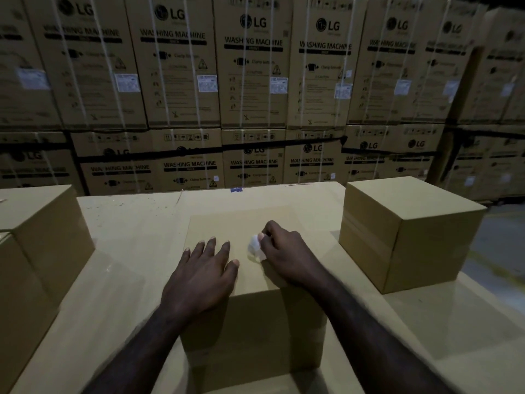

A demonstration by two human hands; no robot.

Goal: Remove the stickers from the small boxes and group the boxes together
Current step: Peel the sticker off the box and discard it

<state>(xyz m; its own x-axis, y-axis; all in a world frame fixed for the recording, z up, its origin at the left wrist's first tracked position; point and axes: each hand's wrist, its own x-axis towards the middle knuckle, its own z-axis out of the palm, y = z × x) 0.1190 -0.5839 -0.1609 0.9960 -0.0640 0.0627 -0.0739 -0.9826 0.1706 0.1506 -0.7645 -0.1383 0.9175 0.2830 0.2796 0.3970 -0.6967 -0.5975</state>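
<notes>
1. Now you are laying your left hand (203,275) flat on top of the middle box (241,231), fingers straight and slightly spread, palm pressing down near the box's front edge.
2. You are curling your right hand (284,251) on the same top face, just beside the left, and pinching a crumpled white sticker (254,247) between thumb and fingertips.
3. Both your forearms are reaching in from the lower edge of the view, the right one crossing the box's front right corner.
4. The middle box is sitting on the cardboard work surface (133,231), with another small box (406,234) standing well apart at the right and two more boxes (42,237) grouped at the left.
5. Your right palm is hiding the sticker's lower end, so you cannot tell whether it is still clinging to the cardboard.
6. The left boxes are running out of the view, and the front of the middle box is falling into shadow.
7. Behind the surface, stacked washing machine cartons (252,81) are filling the background, their small labels too blurred to read.
</notes>
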